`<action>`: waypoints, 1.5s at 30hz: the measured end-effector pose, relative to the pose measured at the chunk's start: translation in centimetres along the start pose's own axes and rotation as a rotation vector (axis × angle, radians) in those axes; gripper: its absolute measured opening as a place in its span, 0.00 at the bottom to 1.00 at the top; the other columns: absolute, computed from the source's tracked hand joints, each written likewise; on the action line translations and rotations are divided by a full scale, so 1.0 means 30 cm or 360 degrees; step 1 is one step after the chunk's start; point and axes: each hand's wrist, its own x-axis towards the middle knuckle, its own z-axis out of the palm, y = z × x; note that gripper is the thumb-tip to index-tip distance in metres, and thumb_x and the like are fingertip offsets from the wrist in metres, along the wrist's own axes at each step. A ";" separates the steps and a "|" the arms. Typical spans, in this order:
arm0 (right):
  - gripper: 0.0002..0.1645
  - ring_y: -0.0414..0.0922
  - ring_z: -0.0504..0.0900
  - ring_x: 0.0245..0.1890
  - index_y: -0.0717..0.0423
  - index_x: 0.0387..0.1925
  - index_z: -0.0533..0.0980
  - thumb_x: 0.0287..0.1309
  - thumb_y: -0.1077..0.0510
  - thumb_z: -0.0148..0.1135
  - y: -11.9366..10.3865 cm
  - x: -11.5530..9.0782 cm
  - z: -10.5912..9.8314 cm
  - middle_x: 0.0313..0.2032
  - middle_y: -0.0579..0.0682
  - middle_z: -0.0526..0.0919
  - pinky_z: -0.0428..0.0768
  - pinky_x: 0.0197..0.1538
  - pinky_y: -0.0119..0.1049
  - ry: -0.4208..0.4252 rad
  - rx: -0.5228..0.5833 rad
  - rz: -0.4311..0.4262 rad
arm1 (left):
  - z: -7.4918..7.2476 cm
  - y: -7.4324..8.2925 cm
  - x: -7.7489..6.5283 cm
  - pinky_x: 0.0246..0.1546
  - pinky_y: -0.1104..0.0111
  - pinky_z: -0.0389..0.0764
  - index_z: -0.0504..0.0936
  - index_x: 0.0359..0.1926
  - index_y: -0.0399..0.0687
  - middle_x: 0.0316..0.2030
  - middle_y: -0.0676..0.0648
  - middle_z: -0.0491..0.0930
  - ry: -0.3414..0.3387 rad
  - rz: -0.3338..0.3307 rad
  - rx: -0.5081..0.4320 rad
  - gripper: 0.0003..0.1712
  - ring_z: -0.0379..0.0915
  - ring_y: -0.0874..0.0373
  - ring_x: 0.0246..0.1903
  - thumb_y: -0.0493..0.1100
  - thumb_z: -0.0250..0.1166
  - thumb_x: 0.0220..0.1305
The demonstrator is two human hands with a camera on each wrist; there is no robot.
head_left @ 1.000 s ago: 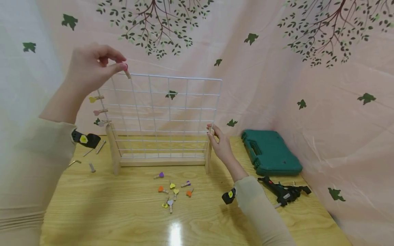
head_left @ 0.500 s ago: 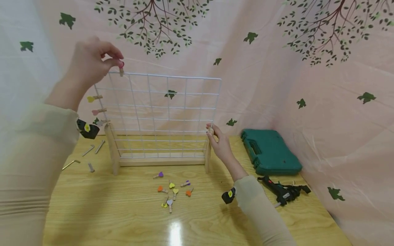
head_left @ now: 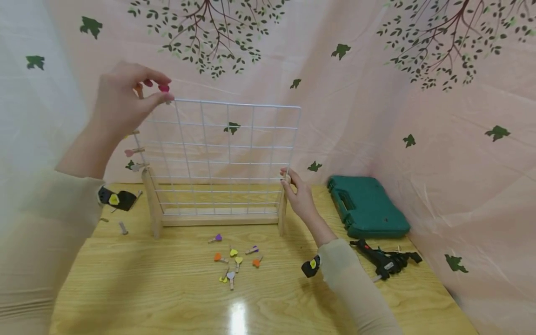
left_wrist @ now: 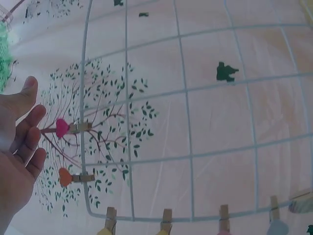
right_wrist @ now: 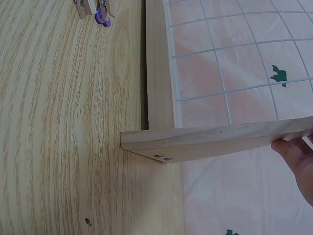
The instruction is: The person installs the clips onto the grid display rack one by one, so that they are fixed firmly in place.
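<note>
1. Poised with fingers relaxed and parted on left hand (head_left: pixel 125 95), just beside a pink heart clip (left_wrist: pixel 62 128), clamped to the top edge of a wire grid (left_wrist: pixel 186 90).
2. Gripping a wooden upright (right_wrist: pixel 195 147) with right hand (head_left: pixel 300 197).
3. Strewn with loose clips (head_left: pixel 217 257) across a wooden table (head_left: pixel 167 284).
4. Flanked at right by a green case (head_left: pixel 370 209).

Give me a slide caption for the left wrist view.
Left hand beside a wire grid, a pink heart clothespin and an orange heart clothespin clipped on.
</note>
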 end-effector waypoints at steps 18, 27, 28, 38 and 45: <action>0.18 0.58 0.75 0.48 0.62 0.52 0.68 0.59 0.66 0.51 -0.001 0.013 -0.012 0.49 0.65 0.75 0.76 0.42 0.49 0.0000 0.0015 -0.0042 | 0.423 -0.040 -0.533 0.34 0.62 0.72 0.75 0.50 0.47 0.37 0.50 0.78 -0.0775 -0.0021 -0.0373 0.24 0.71 0.55 0.37 0.46 0.67 0.50; 0.19 0.60 0.74 0.48 0.62 0.53 0.68 0.59 0.67 0.50 0.000 0.011 -0.014 0.49 0.65 0.74 0.77 0.40 0.50 -0.0017 0.0019 -0.0025 | 0.605 -0.116 -0.707 0.34 0.66 0.74 0.77 0.48 0.43 0.36 0.48 0.78 -0.1162 -0.0005 -0.0524 0.21 0.71 0.57 0.34 0.41 0.66 0.51; 0.19 0.59 0.74 0.48 0.62 0.53 0.68 0.59 0.67 0.50 0.000 0.011 -0.013 0.49 0.65 0.75 0.77 0.41 0.50 -0.0014 0.0016 -0.0022 | 0.619 -0.121 -0.716 0.32 0.68 0.74 0.77 0.48 0.44 0.35 0.49 0.78 -0.1199 -0.0008 -0.0535 0.20 0.71 0.59 0.33 0.41 0.66 0.51; 0.18 0.58 0.75 0.48 0.62 0.52 0.68 0.59 0.66 0.51 0.004 0.003 0.002 0.48 0.64 0.75 0.74 0.46 0.51 -0.0029 0.0008 -0.0016 | 0.677 -0.149 -0.774 0.31 0.74 0.74 0.81 0.38 0.43 0.32 0.53 0.76 -0.1332 -0.0024 -0.0575 0.11 0.71 0.65 0.31 0.39 0.65 0.51; 0.19 0.59 0.75 0.47 0.61 0.53 0.68 0.59 0.66 0.51 0.011 0.001 -0.001 0.48 0.64 0.75 0.74 0.45 0.52 -0.0021 0.0012 -0.0003 | 0.678 -0.147 -0.765 0.30 0.74 0.74 0.79 0.34 0.46 0.29 0.55 0.76 -0.1339 -0.0160 -0.0607 0.06 0.71 0.65 0.29 0.37 0.65 0.52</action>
